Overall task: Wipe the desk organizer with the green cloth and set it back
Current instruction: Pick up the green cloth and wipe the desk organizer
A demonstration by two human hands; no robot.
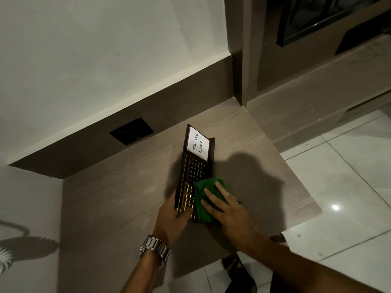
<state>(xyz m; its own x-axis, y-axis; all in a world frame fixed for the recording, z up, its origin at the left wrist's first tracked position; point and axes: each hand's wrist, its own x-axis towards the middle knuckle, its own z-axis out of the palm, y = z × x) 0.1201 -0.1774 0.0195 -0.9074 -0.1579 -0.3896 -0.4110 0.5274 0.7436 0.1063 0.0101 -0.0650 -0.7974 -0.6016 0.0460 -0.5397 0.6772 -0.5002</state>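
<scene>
The desk organizer (195, 166) is a long dark brown piece with a printed calendar, gold trim and a white "To Do List" card at its far end. It lies on the wooden desk (118, 197). My left hand (172, 216) grips its near left end, thumb on the gold part. My right hand (228, 210) presses the folded green cloth (201, 193) flat against the organizer's near right side, fingers spread over the cloth. The cloth hides that part of the organizer.
A black socket plate (131, 131) sits in the dark back panel by the white wall. The desk's right edge (296, 176) drops to a glossy tiled floor (349, 187). A fan's edge (5, 258) shows at far left. A dark cabinet (275, 49) stands behind.
</scene>
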